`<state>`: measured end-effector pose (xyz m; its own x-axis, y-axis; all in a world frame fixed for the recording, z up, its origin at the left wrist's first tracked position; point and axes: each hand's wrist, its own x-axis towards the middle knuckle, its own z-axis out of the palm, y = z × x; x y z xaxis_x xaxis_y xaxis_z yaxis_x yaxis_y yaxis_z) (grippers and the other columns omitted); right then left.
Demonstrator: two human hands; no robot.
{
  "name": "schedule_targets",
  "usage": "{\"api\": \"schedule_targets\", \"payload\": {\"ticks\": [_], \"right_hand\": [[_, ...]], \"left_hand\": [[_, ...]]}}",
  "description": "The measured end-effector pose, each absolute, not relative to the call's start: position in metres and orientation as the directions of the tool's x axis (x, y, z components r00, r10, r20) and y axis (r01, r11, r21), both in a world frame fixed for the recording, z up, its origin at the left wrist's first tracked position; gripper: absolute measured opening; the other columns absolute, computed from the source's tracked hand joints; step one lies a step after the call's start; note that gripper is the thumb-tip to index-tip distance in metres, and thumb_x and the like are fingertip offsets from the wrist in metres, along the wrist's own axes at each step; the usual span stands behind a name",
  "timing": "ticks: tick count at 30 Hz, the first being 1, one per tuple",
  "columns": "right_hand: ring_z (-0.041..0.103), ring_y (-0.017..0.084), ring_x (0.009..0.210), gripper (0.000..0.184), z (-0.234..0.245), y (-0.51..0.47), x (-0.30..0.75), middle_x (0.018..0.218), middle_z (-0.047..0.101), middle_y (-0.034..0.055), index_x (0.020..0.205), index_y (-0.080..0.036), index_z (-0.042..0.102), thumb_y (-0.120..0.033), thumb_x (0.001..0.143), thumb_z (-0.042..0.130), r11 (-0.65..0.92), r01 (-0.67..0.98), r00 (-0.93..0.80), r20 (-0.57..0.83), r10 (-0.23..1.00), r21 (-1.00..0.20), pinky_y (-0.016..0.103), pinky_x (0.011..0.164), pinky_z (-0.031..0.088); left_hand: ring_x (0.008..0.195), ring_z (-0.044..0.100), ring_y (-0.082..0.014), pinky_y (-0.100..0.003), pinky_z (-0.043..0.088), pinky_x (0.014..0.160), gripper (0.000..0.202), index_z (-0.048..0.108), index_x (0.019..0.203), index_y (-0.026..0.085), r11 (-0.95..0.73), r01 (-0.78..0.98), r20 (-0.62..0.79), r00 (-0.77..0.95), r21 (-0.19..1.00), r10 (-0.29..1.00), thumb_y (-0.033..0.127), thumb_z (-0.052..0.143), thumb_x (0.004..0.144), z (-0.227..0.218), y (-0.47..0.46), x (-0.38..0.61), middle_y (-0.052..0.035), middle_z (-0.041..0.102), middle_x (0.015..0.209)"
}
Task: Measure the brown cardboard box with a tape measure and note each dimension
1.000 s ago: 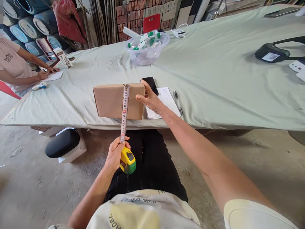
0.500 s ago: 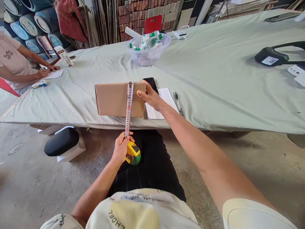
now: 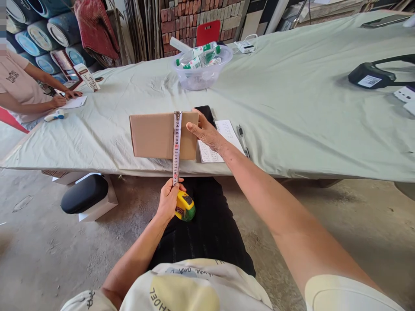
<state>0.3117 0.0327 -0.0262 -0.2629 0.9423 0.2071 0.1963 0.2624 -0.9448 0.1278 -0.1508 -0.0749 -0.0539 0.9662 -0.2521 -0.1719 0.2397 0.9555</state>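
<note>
A brown cardboard box rests near the front edge of the cloth-covered table. My right hand grips its right end, thumb on the near face and the other fingers partly hidden. Below the table edge my left hand is closed on a yellow and green tape measure. The pulled-out blade runs up across the near face of the box, its metal end hooked at the top edge. Beside my right hand lie a black phone and a sheet with handwriting.
A pen lies right of the sheet. Farther back stands a clear plastic basin of bottles. Black headgear sits at the right. At the left a co-worker writes on paper. A black case tops a white box on the floor.
My left hand has shifted slightly right with the tape measure, so the blade now hangs straighter down the box. My right hand and the box look unmoved.
</note>
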Motion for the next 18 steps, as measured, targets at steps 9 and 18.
{"api": "schedule_targets", "payload": {"ticks": [9, 18], "right_hand": [[0.053, 0.037, 0.134, 0.092, 0.003, 0.029, 0.317, 0.146, 0.059, 0.0094, 0.142, -0.035, 0.044, -0.09, 0.07, 0.06, -0.002, 0.11, -0.256, -0.03, 0.966, -0.994, 0.063, 0.109, 0.047], [0.065, 0.029, 0.102, 0.078, 0.013, 0.065, 0.323, 0.133, 0.066, 0.0089, 0.118, -0.03, 0.064, -0.089, 0.067, 0.067, -0.12, 0.289, -0.229, -0.19, 0.955, -0.95, 0.051, 0.092, 0.054]], "left_hand": [[0.056, 0.052, -0.0104, -0.022, 0.04, 0.054, 0.039, 0.067, 0.106, 0.013, 0.232, 0.008, -0.232, -0.011, 0.973, 0.973, 0.04, 0.071, 0.077, -0.058, -0.15, 0.064, 0.0014, 0.063, 0.07], [0.051, 0.051, -0.0152, -0.026, 0.043, 0.055, 0.094, 0.021, 0.166, 0.013, 0.015, 0.856, -0.349, 0.194, 0.517, 0.917, 0.038, 0.052, 0.081, 0.029, -0.103, -0.017, 0.0015, 0.076, 0.079]]}}
